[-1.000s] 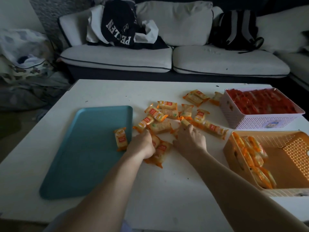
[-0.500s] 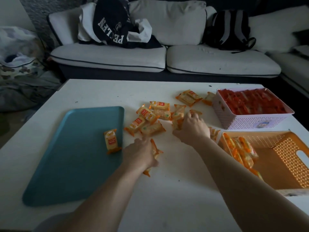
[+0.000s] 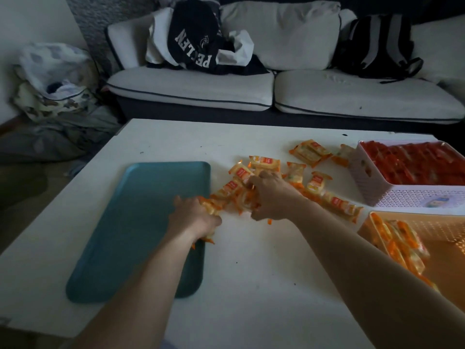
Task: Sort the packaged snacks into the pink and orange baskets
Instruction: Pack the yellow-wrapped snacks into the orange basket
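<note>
Several orange-and-yellow snack packets point(image 3: 315, 183) lie scattered on the white table point(image 3: 251, 285). My left hand point(image 3: 195, 219) sits at the right edge of the teal tray point(image 3: 141, 222), fingers curled round orange snack packets that stick out above and below it. My right hand point(image 3: 270, 197) lies on the pile's left part and grips a bunch of packets. At the right, the pink basket point(image 3: 407, 196) holds red packets. In front of it, the orange basket point(image 3: 427, 238) holds several orange packets along its left wall.
A white sofa point(image 3: 276, 91) stands behind the table with dark clothing point(image 3: 198, 39) and a black backpack point(image 3: 377, 44) on it. Bundled bedding point(image 3: 52, 84) lies on the floor at the left.
My left hand moved left onto the tray edge, where the lone packet lay, and now covers it. My right hand came back left from the far packets onto the near pile.
</note>
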